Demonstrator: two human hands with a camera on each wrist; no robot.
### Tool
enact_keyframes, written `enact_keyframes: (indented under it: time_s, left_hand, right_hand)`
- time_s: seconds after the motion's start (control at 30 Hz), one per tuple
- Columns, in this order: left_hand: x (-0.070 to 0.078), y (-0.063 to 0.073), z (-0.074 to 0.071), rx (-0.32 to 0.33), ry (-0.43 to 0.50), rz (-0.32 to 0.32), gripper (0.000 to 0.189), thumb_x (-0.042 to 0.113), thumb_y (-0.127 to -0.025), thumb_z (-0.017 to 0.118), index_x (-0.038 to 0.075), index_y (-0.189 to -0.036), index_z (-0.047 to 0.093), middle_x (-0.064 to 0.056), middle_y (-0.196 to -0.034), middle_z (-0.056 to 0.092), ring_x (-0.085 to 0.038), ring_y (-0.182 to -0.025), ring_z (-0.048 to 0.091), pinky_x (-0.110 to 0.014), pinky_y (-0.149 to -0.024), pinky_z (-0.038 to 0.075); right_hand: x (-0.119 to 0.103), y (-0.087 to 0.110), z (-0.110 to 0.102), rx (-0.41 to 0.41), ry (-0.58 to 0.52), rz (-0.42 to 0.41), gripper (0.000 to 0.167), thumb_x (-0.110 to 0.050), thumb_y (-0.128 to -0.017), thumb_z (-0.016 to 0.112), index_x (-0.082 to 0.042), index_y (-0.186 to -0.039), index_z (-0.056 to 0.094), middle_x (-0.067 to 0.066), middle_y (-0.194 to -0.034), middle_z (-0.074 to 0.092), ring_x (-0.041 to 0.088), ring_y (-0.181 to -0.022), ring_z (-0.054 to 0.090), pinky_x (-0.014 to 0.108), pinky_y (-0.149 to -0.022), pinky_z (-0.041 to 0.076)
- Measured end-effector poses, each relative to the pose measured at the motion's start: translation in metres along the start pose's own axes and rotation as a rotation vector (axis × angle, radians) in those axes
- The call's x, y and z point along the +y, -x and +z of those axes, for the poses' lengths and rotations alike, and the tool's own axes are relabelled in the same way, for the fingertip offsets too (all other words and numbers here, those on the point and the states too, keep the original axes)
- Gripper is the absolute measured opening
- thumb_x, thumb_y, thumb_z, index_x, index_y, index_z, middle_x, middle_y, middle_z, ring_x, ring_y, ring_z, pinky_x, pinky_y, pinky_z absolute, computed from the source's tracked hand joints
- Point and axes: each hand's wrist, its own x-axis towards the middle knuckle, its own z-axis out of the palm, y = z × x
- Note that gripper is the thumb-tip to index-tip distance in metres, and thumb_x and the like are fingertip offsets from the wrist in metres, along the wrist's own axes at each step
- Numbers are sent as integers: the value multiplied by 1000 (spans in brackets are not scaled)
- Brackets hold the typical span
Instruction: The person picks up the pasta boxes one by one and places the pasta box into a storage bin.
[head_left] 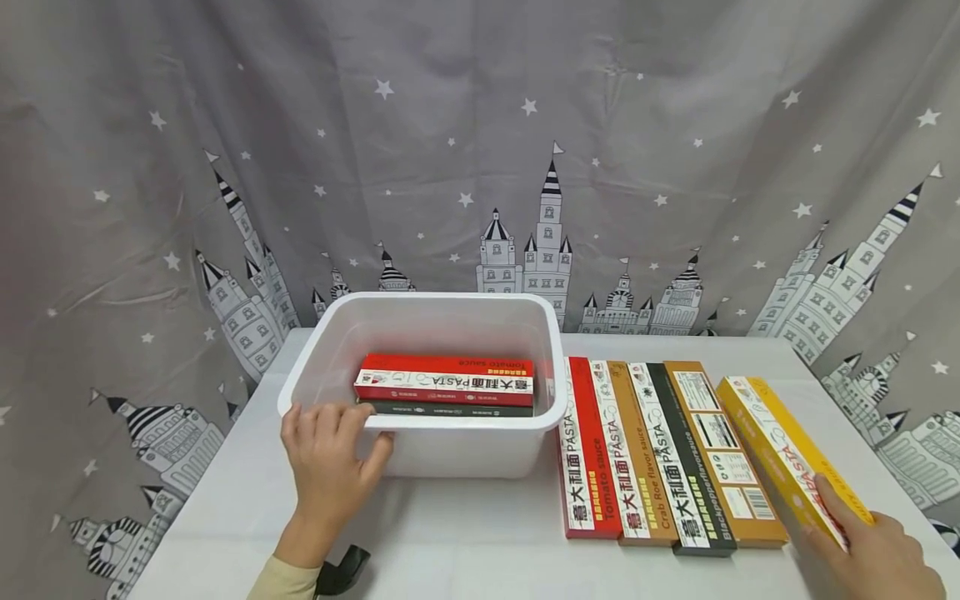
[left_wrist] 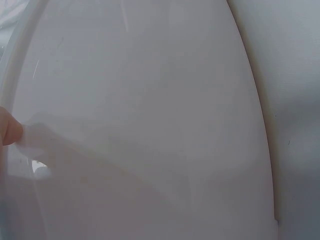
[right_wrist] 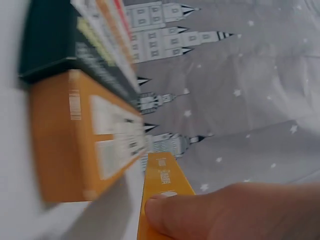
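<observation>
My left hand [head_left: 330, 458] grips the front-left rim of a white plastic bin [head_left: 465, 454], fingers over the edge and thumb on the outer wall. Inside the bin lie a red tomato sauce pasta box [head_left: 446, 364] and, in front of it, a dark box [head_left: 465, 410]. On the far right, my right hand [head_left: 873, 554] holds the near end of a yellow pasta box [head_left: 787, 454]. The right wrist view shows the thumb [right_wrist: 162, 212] pressed along that box's side. In the left wrist view the bin's outer wall [left_wrist: 150, 100] fills most of the picture.
Side by side right of the bin lie a red pasta box [head_left: 591, 450], a tan crab roe box [head_left: 636, 454], a black pepper box [head_left: 686, 458] and an orange-brown box [head_left: 731, 458] label-side up. A grey castle-print curtain [head_left: 450, 167] hangs behind the white table [head_left: 465, 533].
</observation>
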Motion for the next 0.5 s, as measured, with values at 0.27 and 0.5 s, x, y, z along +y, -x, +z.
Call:
enact_keyframes:
  time_s: [0.27,0.5]
  left_hand:
    - [1,-2,1,27,-8,21,33,31,-81,56,2,-93,64,-18,-85,57,-40,-88,48,-72,-99,27]
    - [-1,0,3,38,-13,30,34,33,-80,57,2,-93,64,-19,-85,57,-41,-88,48,-72,-99,27]
  right_hand:
    - [-14,-4,-43,348,-21,-311,77,-33,-93,67,-3,-154,33,43,-94,53,40,-74,53,44,-52,44]
    - [-47,-11,-83,404,9,-459,72,-31,-93,68,-3,-153,39,38,-96,56,34,-77,49,36,-56,37]
